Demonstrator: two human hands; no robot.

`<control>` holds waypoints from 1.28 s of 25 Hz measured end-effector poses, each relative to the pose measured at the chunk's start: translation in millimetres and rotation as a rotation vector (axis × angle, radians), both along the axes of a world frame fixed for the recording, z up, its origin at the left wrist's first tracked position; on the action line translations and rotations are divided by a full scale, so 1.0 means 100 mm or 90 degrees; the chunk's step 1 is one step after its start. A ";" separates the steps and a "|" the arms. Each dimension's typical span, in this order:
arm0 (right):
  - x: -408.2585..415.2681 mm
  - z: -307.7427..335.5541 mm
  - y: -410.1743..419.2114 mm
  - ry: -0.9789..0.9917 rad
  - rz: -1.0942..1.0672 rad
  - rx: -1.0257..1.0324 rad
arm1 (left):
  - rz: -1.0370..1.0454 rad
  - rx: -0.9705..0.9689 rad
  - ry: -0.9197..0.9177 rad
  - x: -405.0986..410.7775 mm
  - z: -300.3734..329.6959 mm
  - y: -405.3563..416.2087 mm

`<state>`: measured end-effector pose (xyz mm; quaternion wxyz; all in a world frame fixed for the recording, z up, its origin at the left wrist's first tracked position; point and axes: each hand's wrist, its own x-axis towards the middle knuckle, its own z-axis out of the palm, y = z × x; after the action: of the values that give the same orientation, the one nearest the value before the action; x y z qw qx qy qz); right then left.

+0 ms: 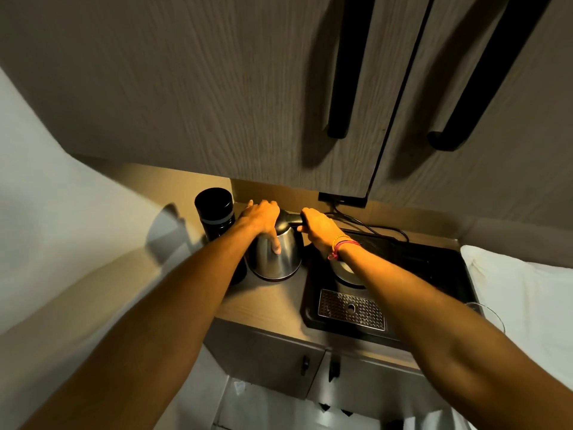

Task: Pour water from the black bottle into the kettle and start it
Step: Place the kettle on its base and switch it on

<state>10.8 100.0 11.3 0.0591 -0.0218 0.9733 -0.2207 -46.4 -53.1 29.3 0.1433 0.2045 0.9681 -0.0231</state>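
A steel kettle [283,257] with a black lid and handle stands on the wooden counter [266,302], left of the black tray. My left hand [262,220] lies over the kettle's top, thumb down its side. My right hand [317,226] is closed around the kettle's black handle. The black bottle [214,212] stands upright with its cap on, just left of the kettle and behind my left forearm. The kettle's round base [344,271] sits on the tray, partly hidden under my right wrist.
A black tray [434,268] with a metal drip grate [352,309] fills the counter's right side. A black cable [372,226] runs along the back wall. Wooden cabinet doors with black handles [350,66] hang low overhead. A white pillow [524,283] and a glass rim [488,311] are at right.
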 end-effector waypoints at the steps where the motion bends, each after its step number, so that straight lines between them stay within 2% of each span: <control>1: -0.01 0.00 0.02 0.013 -0.003 -0.006 | 0.000 0.010 0.006 0.01 0.03 0.01; 3: -0.03 0.01 0.11 0.045 -0.003 -0.019 | -0.007 0.030 0.016 0.02 0.12 0.06; 7: 0.14 0.05 0.67 0.003 -0.075 -0.042 | -0.050 0.079 0.024 0.04 0.38 0.29; 9: 0.17 0.13 0.87 0.019 -0.054 -0.036 | -0.052 0.101 -0.008 0.05 0.46 0.47; 12: 0.22 0.30 1.06 0.026 -0.107 -0.041 | -0.028 0.147 -0.110 0.13 0.53 0.79; 14: 0.35 0.33 1.29 0.038 -0.131 -0.018 | -0.059 0.165 -0.127 0.23 0.53 1.02; 19: 0.67 0.19 1.73 0.073 -0.162 -0.019 | -0.155 0.136 -0.027 0.55 0.42 1.55; 24: 0.80 0.01 1.92 0.057 -0.171 -0.020 | -0.202 0.098 0.009 0.62 0.34 1.79; 32: 0.82 -0.10 1.95 0.069 -0.198 -0.057 | -0.169 0.108 0.007 0.49 0.17 1.77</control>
<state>92.6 295.1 1.3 -0.0293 0.1143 0.9560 -0.2684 2.8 124.3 45.9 0.1155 0.3415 0.9319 0.0392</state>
